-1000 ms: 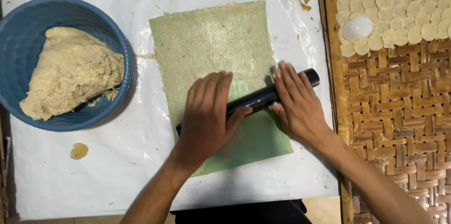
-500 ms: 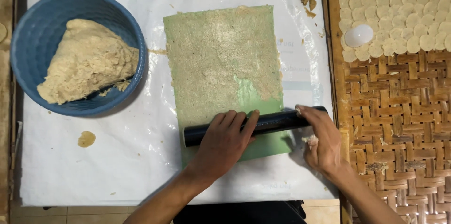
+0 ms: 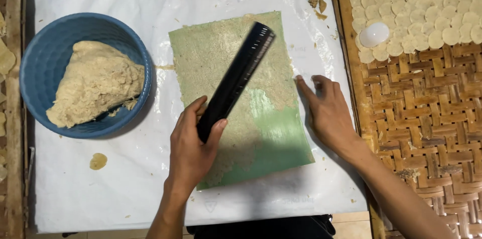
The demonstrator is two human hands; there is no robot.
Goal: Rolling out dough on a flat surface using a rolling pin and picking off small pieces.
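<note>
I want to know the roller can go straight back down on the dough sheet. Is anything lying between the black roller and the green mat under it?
Nothing visible. The left hand holds the black roller tilted above the dough sheet on the green mat; the right hand rests at the mat's right edge.

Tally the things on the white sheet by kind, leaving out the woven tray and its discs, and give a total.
Blue bowl holding a dough lump: 1
Green mat with dough rolled thin over it: 1
Black roller, held by the left hand: 1
Stray dough scraps: 2
Total: 5
The right hand presses flat beside the mat.
</note>
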